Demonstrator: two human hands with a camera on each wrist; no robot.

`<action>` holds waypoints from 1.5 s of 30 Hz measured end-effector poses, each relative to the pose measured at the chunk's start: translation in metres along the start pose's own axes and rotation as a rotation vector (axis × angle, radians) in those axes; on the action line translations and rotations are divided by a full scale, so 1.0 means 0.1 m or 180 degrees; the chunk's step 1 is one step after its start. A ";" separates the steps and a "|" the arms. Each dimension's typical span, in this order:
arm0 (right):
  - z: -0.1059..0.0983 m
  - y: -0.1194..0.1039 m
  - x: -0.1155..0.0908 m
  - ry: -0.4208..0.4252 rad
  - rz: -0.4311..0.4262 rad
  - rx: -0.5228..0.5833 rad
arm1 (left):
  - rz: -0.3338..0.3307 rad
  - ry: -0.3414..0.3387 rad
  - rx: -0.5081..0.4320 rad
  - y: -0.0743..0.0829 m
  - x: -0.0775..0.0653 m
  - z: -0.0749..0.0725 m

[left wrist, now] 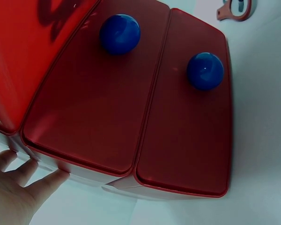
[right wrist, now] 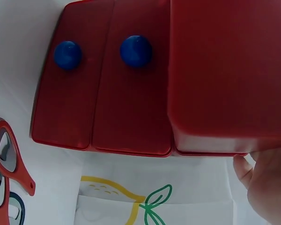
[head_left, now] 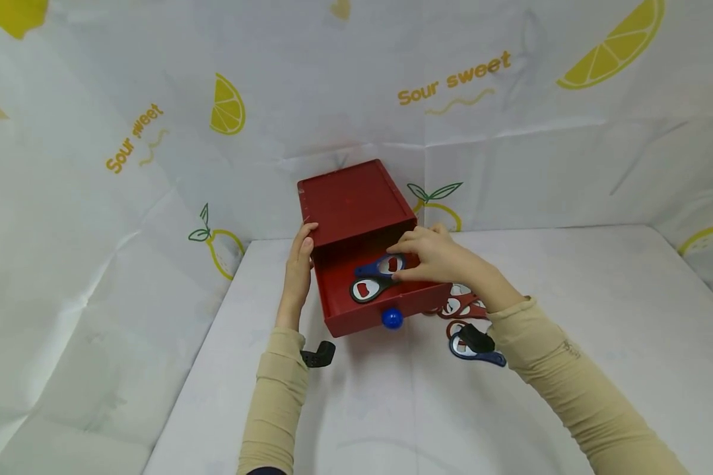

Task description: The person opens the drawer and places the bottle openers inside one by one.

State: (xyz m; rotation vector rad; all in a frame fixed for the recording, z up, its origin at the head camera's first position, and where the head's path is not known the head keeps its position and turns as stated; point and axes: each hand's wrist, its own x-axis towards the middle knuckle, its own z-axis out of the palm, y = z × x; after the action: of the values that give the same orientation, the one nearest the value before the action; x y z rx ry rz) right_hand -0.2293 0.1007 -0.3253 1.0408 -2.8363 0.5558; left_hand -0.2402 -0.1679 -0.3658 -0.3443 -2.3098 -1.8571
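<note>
A red drawer cabinet point(head_left: 356, 201) stands with its top drawer point(head_left: 339, 303) pulled out. Inside lie a blue bottle opener point(head_left: 365, 270) and a black bottle opener point(head_left: 365, 290), overlapping. My right hand point(head_left: 436, 256) reaches over the drawer's right wall; its thumb and finger curl at opposite edges of the blue opener's round head. In the right wrist view, the drawer hides most of those fingers. My left hand point(head_left: 298, 277) rests against the cabinet's left side. The left wrist view shows its fingers point(left wrist: 49, 185) extended, tips at the side wall.
Several red bottle openers point(head_left: 460, 305) and a blue-rimmed one point(head_left: 466, 349) lie on the white table to the right, partly behind my right forearm. Blue knobs point(left wrist: 120, 34) stick out from the lower drawers point(left wrist: 182, 136). A lemon-printed sheet point(head_left: 333, 79) hangs behind the cabinet.
</note>
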 end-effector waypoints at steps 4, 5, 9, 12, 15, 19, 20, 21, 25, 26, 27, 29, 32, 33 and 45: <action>-0.01 -0.01 0.01 -0.0051 0.0156 -0.0042 | 0.0015 0.0000 0.0049 0.03 0.00 0.01; -0.01 -0.01 0.01 -0.0064 0.0190 -0.0058 | 0.0014 -0.0001 0.0053 0.04 0.00 0.01; -0.01 -0.02 0.01 -0.0101 0.0280 -0.0152 | 0.0013 -0.0017 0.0025 0.04 0.00 0.03; -0.01 -0.02 0.00 -0.0095 0.0299 -0.0185 | 0.0025 -0.0017 -0.0009 0.04 0.01 0.04; 0.00 -0.01 0.00 -0.0087 0.0288 -0.0196 | 0.0044 -0.0005 -0.0038 0.04 0.01 0.05; 0.00 -0.01 -0.02 -0.0049 0.0237 -0.0157 | 0.0053 -0.0008 -0.0049 0.03 0.00 0.06; 0.00 -0.01 -0.02 -0.0030 0.0228 -0.0123 | 0.0046 -0.0010 -0.0044 0.03 0.00 0.06; -0.01 -0.01 -0.03 0.0000 0.0220 -0.0075 | 0.0041 -0.0013 -0.0031 0.02 0.00 0.06; -0.02 -0.01 -0.06 0.0166 0.0181 0.0134 | 0.0027 0.0000 0.0018 0.02 0.00 0.07; -0.02 -0.01 -0.07 0.0220 0.0167 0.0200 | 0.0026 0.0009 0.0032 0.02 0.00 0.07; -0.02 0.00 -0.07 0.0278 0.0151 0.0256 | 0.0025 0.0011 0.0037 0.02 0.00 0.07; -0.03 0.01 -0.09 0.0380 0.0116 0.0381 | 0.0011 0.0024 0.0047 0.02 -0.01 0.06; -0.04 0.03 -0.13 0.0548 0.0075 0.0586 | -0.0010 0.0025 0.0029 0.02 -0.01 0.06; -0.04 0.04 -0.15 0.0606 0.0067 0.0647 | -0.0015 0.0020 0.0019 0.01 -0.01 0.06; 0.02 0.28 -0.52 0.1689 -0.0055 0.0906 | -0.0049 0.0058 0.0037 0.01 -0.03 0.03</action>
State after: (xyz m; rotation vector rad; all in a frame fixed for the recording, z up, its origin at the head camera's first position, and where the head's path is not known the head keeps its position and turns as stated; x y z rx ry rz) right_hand -0.2070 0.1515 -0.3460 0.7951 -2.3234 1.0746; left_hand -0.2368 -0.1649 -0.3660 -0.3076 -2.3169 -1.8454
